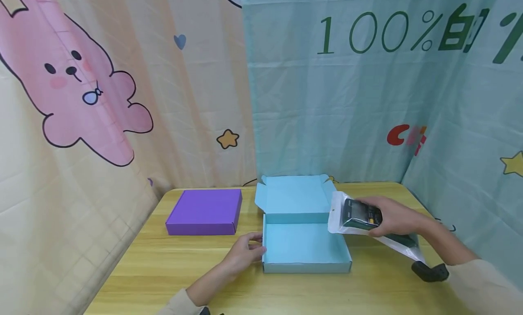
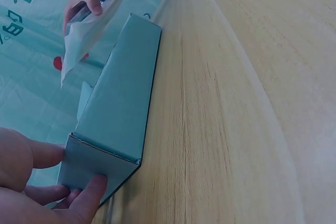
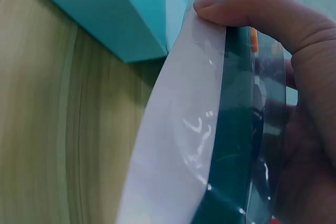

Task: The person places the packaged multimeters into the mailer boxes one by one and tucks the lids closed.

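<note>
A light blue cardboard box (image 1: 304, 242) stands on the table with its lid (image 1: 296, 194) raised at the back; nothing lies inside. My left hand (image 1: 244, 253) touches the outside of its left wall, and the left wrist view shows the fingertips (image 2: 97, 183) against that wall. Above and right of the box, my right hand (image 1: 394, 216) grips a clear plastic package (image 1: 359, 214) with a white backing and a dark green item inside. In the right wrist view the thumb (image 3: 210, 8) presses on the white side (image 3: 173, 129); the other fingers are partly hidden behind the package.
A closed purple box (image 1: 204, 210) lies on the wooden table (image 1: 163, 269), left of the blue box. Printed curtains (image 1: 196, 92) hang behind the table and along both sides. A black device (image 1: 430, 272) sits at my right wrist.
</note>
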`<action>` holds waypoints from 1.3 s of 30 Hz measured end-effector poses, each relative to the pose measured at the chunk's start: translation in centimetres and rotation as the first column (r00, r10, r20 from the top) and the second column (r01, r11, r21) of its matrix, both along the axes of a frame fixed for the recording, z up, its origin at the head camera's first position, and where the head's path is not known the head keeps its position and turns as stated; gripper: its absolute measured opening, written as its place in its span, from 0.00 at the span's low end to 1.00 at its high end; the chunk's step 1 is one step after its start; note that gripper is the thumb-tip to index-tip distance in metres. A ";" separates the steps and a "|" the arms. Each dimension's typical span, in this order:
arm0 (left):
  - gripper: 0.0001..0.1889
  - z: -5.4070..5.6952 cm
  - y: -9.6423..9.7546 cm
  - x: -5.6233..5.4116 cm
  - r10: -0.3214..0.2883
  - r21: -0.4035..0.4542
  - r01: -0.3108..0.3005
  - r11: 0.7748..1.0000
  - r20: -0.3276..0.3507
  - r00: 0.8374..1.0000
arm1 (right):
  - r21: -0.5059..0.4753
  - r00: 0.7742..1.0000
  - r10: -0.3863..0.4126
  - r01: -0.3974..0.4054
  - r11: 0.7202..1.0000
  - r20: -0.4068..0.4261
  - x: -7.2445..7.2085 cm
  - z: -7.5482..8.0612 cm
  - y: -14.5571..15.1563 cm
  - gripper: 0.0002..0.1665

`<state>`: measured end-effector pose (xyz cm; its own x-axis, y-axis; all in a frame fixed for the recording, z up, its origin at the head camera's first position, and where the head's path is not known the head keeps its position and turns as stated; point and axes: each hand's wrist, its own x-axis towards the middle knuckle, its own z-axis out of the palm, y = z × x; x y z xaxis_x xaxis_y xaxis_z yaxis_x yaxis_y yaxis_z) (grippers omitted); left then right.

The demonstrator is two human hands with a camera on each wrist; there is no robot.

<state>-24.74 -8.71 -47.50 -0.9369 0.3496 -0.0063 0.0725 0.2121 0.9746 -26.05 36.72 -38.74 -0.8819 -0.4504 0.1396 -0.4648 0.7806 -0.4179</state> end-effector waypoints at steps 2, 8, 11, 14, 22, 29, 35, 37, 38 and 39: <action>0.28 0.0 0.0 0.0 0.000 0.001 0.000 1.000 0.000 1.000 | 0.005 1.000 0.026 -0.026 1.000 -0.010 -0.4 0.2 -0.9 0.55; 0.28 0.0 0.0 -0.1 -0.005 0.016 0.005 1.000 0.009 1.000 | 0.008 0.994 0.108 -0.108 0.994 -0.005 -1.4 0.5 -3.6 0.55; 0.28 0.0 0.0 0.0 -0.003 0.018 0.002 1.000 0.015 1.000 | 0.026 0.992 0.123 -0.123 0.992 0.016 -1.8 0.5 -4.8 0.55; 0.28 0.0 0.0 0.0 -0.002 0.008 0.002 1.000 0.011 1.000 | 0.043 0.989 0.141 -0.143 0.989 0.040 -2.1 0.4 -6.1 0.54; 0.26 0.0 -0.1 0.0 0.017 -0.028 -0.017 0.999 0.009 1.000 | 0.062 0.971 0.230 -0.234 0.970 0.059 -2.6 0.1 -10.0 0.52; 0.27 0.2 0.0 0.1 0.010 -0.005 -0.010 1.000 0.005 1.000 | 0.097 0.948 0.307 -0.314 0.945 0.079 -3.2 -0.4 -13.1 0.52; 0.25 0.2 0.1 0.1 0.007 0.003 -0.007 1.000 0.010 1.000 | 0.107 0.939 0.321 -0.334 0.936 0.120 -3.7 -1.5 -14.9 0.54; 0.25 0.1 0.1 0.1 0.010 0.001 -0.010 1.000 0.013 1.000 | 0.114 0.940 0.317 -0.332 0.936 0.127 -3.9 -2.1 -15.3 0.54; 0.25 0.1 0.1 0.1 0.009 0.003 -0.009 1.000 0.014 1.000 | 0.118 0.940 0.314 -0.329 0.937 0.133 -4.0 -2.4 -15.5 0.54; 0.25 0.1 0.2 0.0 0.009 0.002 -0.009 1.000 0.015 1.000 | 0.119 0.940 0.311 -0.327 0.937 0.138 -4.1 -2.6 -15.6 0.55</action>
<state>-24.71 -8.55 -47.44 -0.9399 0.3408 -0.0194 0.0562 0.2106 0.9759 -30.11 21.10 -41.36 -0.6948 -0.7182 -0.0378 -0.6540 0.6528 -0.3823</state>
